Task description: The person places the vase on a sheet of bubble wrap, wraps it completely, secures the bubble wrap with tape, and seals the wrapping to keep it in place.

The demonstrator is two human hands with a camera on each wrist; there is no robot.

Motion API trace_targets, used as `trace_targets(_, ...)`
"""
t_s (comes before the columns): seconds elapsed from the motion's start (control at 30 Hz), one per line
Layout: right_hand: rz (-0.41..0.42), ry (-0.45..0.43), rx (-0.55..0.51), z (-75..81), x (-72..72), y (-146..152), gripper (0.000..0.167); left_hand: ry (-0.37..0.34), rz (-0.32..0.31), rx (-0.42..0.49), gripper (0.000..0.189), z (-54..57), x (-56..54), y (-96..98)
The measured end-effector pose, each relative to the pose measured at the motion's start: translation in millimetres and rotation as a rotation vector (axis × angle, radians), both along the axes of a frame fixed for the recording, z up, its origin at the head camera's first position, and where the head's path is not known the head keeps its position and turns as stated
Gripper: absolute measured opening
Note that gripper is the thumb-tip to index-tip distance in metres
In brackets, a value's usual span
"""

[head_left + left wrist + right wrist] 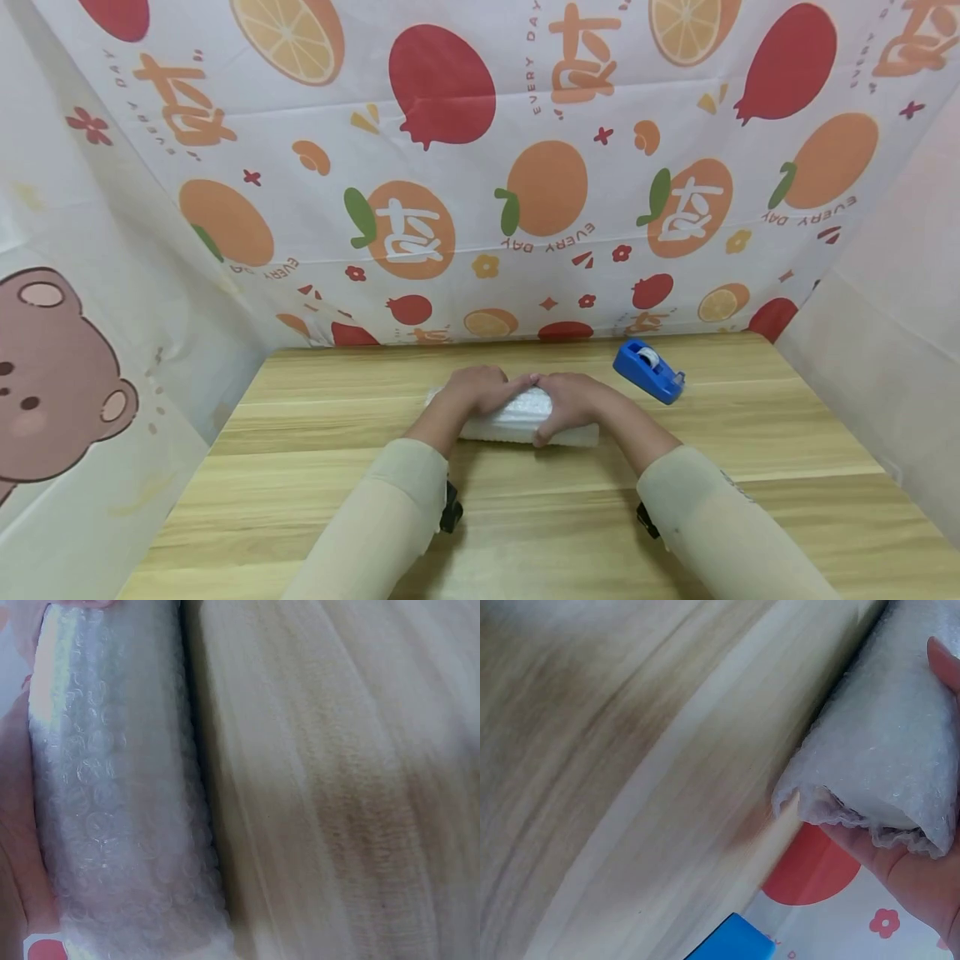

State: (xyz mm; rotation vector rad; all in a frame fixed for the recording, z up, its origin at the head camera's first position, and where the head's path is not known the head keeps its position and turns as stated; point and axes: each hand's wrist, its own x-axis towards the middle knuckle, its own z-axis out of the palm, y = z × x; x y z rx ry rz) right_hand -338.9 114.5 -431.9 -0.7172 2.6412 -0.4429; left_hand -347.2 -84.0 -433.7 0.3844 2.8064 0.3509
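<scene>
A roll of bubble wrap [517, 417] lies crosswise on the wooden table, its bubbles clear in the left wrist view [112, 787]. My left hand [480, 389] grips its left part from above and behind, thumb stretched toward the right hand. With the thumb on the near side, my right hand [573, 402] holds the right part, its fingers round the far side. Both hands meet at the top middle of the roll. In the right wrist view the roll's end [870, 810] shows crumpled edges and something whitish inside, hard to make out.
A blue tape dispenser [648, 371] with a roll of tape stands on the table [300, 475] to the right, behind my right forearm. A fruit-print cloth [480, 208] hangs at the table's back edge. White cloth with a bear print [60, 383] hangs on the left.
</scene>
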Motion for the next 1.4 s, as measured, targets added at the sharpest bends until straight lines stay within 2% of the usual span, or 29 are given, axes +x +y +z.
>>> trace_targets(0.4, -0.008, -0.038, -0.014, 1.0, -4.6, 1, 0.096, -0.029, 0.034, 0.020, 0.096, 1.2, -1.7, 1.5)
trace_targets(0.6, -0.003, -0.035, -0.030, 1.7, -2.0, 1, 0.095, -0.034, 0.057, 0.034, 0.098, 1.9, 0.4, 0.8)
trace_targets(0.87, -0.008, -0.092, -0.056, 0.7, 1.2, 1, 0.098, -0.064, 0.067, 0.032, 0.097, 3.0, 4.4, -1.6)
trace_targets(1.0, -0.008, -0.129, -0.079, 1.9, 5.4, 2, 0.096, -0.080, 0.067, 0.048, 0.096, 5.3, 10.2, -1.9)
trace_targets(1.1, 0.007, -0.124, -0.094, 2.3, 10.6, 2, 0.095, -0.063, 0.063, 0.053, 0.095, 4.5, 16.6, -2.6)
trace_targets(1.4, 0.003, -0.113, -0.068, 1.5, 28.9, -1, 0.104, 0.063, 0.036, 0.078, 0.090, -2.8, 42.4, -7.4)
